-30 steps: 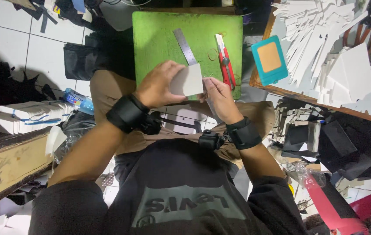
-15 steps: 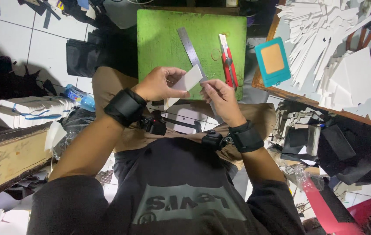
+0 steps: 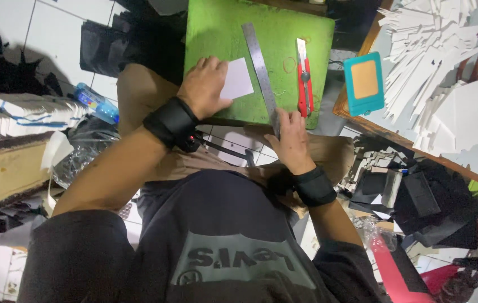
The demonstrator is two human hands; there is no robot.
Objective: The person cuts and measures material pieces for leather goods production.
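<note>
green cutting mat (image 3: 216, 28) now carries the white card (image 3: 237, 79), no longer held up between both hands. left hand (image 3: 205, 85) presses flat-fingered on its left edge; right hand (image 3: 290, 136) pinches the steel ruler (image 3: 261, 64) just beside it.

Left hand (image 3: 204, 87) presses white card (image 3: 237, 79) on green mat (image 3: 222, 33); right hand (image 3: 292, 140) grips steel ruler (image 3: 261, 67).

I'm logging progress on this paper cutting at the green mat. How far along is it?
Looks done: heaps of white cut pieces lie on the side table. In hand: the left hand presses a small white card onto the green mat, and the right hand grips the near end of the steel ruler. Left: the red knife lies untouched beside the ruler, so this card isn't cut yet.
</note>
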